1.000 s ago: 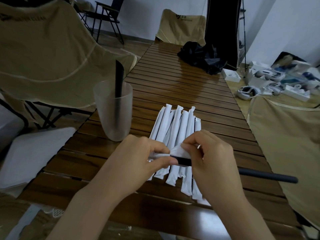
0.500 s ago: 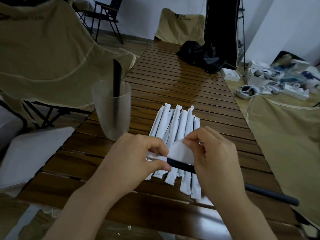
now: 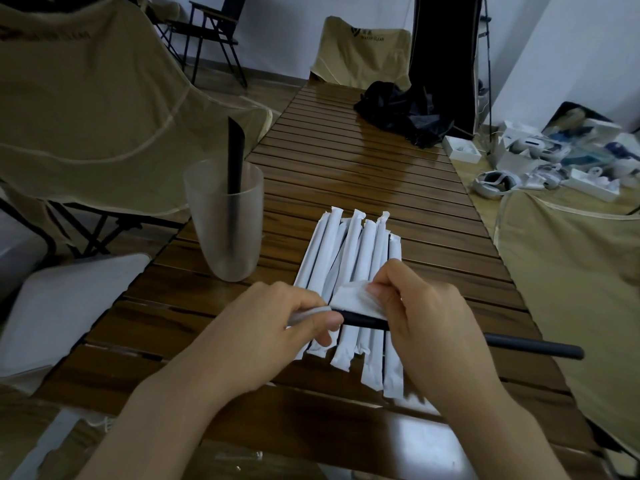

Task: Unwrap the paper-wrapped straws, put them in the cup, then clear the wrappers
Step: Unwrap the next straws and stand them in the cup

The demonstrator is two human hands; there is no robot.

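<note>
Currently my left hand point(image 3: 277, 327) pinches the wrapper point(image 3: 356, 299) end on the black straw point(image 3: 533, 348); my right hand point(image 3: 426, 317) pinches its torn flap (straw half bared). Both sit over the wrapped straws point(image 3: 349, 258), cup point(image 3: 225, 220) far-left.

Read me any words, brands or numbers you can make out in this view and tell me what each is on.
Beige chair at the table's far end: a dark logo mark with a printed line under it, too blurred to read.
Beige chair on the left: faint dark lettering along its top edge, too blurred to read.
Wrapped straws, cup: no print visible.
</note>
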